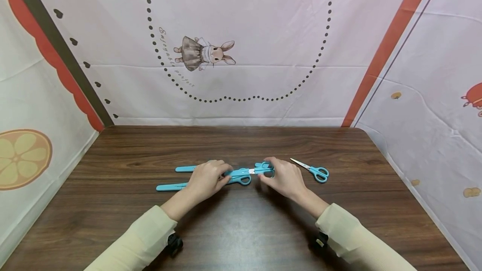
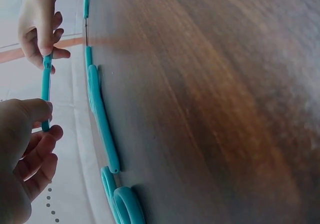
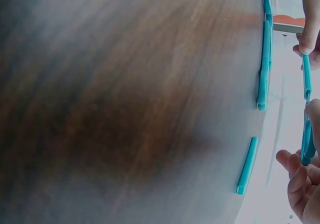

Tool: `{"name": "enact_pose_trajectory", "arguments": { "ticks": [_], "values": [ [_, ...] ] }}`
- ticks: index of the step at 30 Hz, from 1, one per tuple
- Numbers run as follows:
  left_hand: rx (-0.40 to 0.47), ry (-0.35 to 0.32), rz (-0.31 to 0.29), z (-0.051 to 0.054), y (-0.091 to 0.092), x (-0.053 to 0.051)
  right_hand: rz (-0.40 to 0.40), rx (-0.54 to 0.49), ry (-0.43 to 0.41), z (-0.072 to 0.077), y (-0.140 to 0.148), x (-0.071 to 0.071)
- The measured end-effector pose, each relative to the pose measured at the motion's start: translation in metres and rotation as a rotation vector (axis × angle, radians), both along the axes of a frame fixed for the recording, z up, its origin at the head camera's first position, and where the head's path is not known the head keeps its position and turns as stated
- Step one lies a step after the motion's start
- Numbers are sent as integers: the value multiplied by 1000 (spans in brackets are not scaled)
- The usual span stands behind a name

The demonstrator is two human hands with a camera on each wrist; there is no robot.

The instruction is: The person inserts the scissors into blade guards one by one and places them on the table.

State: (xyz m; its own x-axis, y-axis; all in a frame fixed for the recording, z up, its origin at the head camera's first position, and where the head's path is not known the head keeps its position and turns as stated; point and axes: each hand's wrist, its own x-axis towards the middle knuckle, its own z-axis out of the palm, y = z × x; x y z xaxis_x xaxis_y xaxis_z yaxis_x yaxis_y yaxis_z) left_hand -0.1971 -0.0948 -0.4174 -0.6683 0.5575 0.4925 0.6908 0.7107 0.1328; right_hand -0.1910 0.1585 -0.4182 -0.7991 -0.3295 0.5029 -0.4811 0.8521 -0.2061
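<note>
My left hand (image 1: 208, 179) pinches a light blue blade cover (image 1: 239, 172) between thumb and fingers, near the middle of the table. My right hand (image 1: 287, 177) grips the blue handles of a pair of scissors (image 1: 268, 171). A short length of silver blade shows between handles and cover, so the blade is partly inside it. Both are held above the table in the right wrist view. Beneath the left hand lie covered blue scissors (image 1: 171, 187), partly hidden by it. Another long blue piece (image 1: 185, 169) reaches out behind that hand; its other end is hidden.
Scissors with a bare blade (image 1: 319, 174) lie right of the right hand, tip pointing left and away. A separate blue piece (image 3: 247, 165) lies on the wood-grain table (image 1: 241, 229). A printed cloth (image 1: 256, 53) hangs behind the far edge.
</note>
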Motion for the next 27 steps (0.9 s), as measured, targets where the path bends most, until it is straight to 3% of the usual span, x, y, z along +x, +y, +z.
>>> {"name": "enact_pose_trajectory", "arguments": {
  "ticks": [27],
  "values": [
    [-5, 32, 2, 3, 6, 2, 20, -17, 26, -2, -1, 2]
  ]
}}
